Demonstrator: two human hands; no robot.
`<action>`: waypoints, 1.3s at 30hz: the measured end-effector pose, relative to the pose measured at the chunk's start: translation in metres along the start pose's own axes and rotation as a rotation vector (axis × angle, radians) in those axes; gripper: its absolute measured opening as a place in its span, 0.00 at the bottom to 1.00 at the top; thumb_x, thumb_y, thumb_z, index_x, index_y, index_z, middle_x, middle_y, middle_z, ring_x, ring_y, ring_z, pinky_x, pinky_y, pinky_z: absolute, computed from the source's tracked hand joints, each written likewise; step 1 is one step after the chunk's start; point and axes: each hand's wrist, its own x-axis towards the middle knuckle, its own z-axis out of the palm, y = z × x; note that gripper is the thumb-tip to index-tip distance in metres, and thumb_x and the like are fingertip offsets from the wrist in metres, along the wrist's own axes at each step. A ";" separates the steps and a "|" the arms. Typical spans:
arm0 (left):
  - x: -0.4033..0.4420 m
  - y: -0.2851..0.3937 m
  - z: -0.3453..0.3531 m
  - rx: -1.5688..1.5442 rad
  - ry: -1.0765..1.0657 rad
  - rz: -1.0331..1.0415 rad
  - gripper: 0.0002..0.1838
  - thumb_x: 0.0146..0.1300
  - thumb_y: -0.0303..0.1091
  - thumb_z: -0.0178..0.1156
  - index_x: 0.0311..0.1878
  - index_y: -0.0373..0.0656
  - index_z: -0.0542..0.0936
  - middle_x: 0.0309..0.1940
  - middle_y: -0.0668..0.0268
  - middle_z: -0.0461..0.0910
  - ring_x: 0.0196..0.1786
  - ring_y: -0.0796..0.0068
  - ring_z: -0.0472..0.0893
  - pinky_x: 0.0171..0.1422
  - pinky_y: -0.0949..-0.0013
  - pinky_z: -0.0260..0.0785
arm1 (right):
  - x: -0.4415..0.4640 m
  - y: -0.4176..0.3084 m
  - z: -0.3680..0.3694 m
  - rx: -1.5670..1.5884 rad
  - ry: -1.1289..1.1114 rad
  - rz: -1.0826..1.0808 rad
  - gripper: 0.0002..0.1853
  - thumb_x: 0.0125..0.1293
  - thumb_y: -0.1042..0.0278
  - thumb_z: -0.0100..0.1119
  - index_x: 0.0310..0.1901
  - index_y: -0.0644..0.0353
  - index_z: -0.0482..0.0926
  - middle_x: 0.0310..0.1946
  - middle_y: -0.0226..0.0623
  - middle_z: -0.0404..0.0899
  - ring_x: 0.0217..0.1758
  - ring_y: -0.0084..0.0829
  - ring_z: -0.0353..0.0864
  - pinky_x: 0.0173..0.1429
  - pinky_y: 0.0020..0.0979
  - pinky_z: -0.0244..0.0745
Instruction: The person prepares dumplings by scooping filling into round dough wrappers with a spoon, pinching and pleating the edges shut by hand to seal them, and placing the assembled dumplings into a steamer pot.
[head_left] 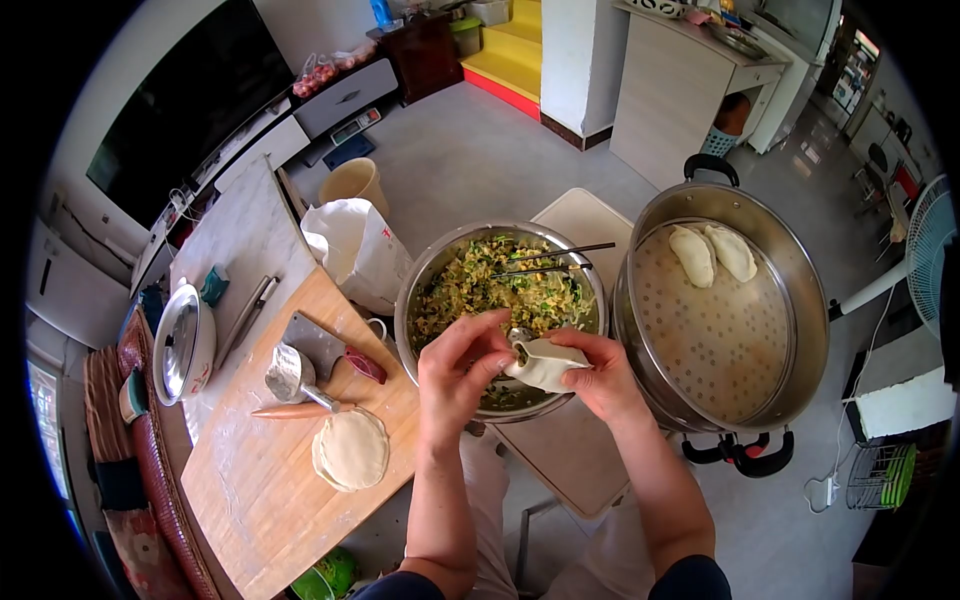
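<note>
A half-folded dumpling with dark filling showing at its left end is held over the near side of a metal bowl. My left hand pinches the open end of the wrapper between thumb and fingers. On the other side, my right hand grips the folded body. Chopped yellow and green filling lies in the bowl, with dark chopsticks resting in it. A small shiny metal piece, perhaps a spoon, shows behind the dumpling; its full shape is hidden.
At right, a steamer pot holds two dumplings. On the wooden board at left are stacked dough wrappers, a flour scoop, a rolling pin and a scraper. A white bag stands behind the bowl.
</note>
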 end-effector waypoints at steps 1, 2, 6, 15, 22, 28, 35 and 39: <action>0.003 -0.004 -0.003 0.006 -0.024 0.043 0.16 0.57 0.26 0.72 0.48 0.32 0.83 0.38 0.66 0.77 0.41 0.75 0.78 0.45 0.75 0.71 | 0.000 0.000 0.000 -0.011 -0.003 -0.003 0.28 0.54 0.74 0.76 0.57 0.68 0.79 0.58 0.42 0.79 0.59 0.33 0.79 0.64 0.34 0.75; 0.004 -0.006 -0.004 0.013 -0.048 0.086 0.17 0.57 0.28 0.72 0.48 0.32 0.83 0.39 0.66 0.76 0.41 0.76 0.78 0.45 0.75 0.71 | 0.000 -0.001 0.000 -0.017 -0.007 -0.001 0.28 0.54 0.74 0.76 0.57 0.68 0.79 0.57 0.41 0.79 0.59 0.33 0.79 0.64 0.34 0.75; 0.004 -0.007 -0.006 0.027 -0.096 0.041 0.12 0.58 0.29 0.72 0.43 0.33 0.85 0.40 0.66 0.75 0.41 0.76 0.77 0.43 0.75 0.70 | 0.000 -0.004 0.003 -0.032 -0.015 0.012 0.28 0.54 0.73 0.76 0.57 0.68 0.79 0.57 0.41 0.79 0.59 0.32 0.79 0.64 0.33 0.75; 0.003 -0.007 0.000 0.187 -0.037 0.093 0.11 0.56 0.27 0.72 0.41 0.33 0.86 0.41 0.64 0.76 0.42 0.76 0.78 0.44 0.75 0.71 | 0.000 -0.004 0.003 -0.051 0.030 -0.001 0.28 0.55 0.72 0.76 0.58 0.68 0.79 0.57 0.41 0.79 0.59 0.32 0.79 0.64 0.33 0.74; 0.002 -0.006 0.002 0.194 -0.046 0.079 0.15 0.54 0.27 0.73 0.44 0.32 0.85 0.43 0.65 0.75 0.43 0.75 0.78 0.46 0.73 0.74 | 0.000 -0.005 0.002 -0.070 0.048 -0.053 0.26 0.55 0.76 0.74 0.57 0.67 0.79 0.58 0.40 0.78 0.60 0.32 0.78 0.65 0.33 0.73; 0.002 -0.010 0.003 0.178 -0.005 0.110 0.11 0.53 0.24 0.73 0.40 0.32 0.85 0.39 0.65 0.77 0.41 0.76 0.78 0.43 0.75 0.73 | 0.001 -0.005 0.000 -0.106 0.026 -0.058 0.25 0.55 0.76 0.74 0.57 0.66 0.80 0.58 0.40 0.78 0.61 0.32 0.77 0.66 0.32 0.73; 0.003 -0.008 0.001 0.261 -0.013 0.119 0.08 0.54 0.24 0.72 0.38 0.35 0.86 0.35 0.66 0.78 0.38 0.77 0.77 0.41 0.75 0.70 | 0.001 -0.005 0.001 -0.171 0.012 -0.063 0.24 0.56 0.76 0.74 0.56 0.66 0.81 0.58 0.39 0.78 0.60 0.31 0.77 0.64 0.30 0.73; 0.003 -0.010 0.001 0.264 -0.031 0.127 0.10 0.55 0.26 0.72 0.39 0.35 0.85 0.36 0.66 0.78 0.37 0.76 0.77 0.43 0.74 0.70 | 0.002 -0.008 0.003 -0.189 0.010 -0.076 0.24 0.55 0.76 0.74 0.56 0.66 0.81 0.57 0.39 0.78 0.60 0.31 0.77 0.64 0.30 0.73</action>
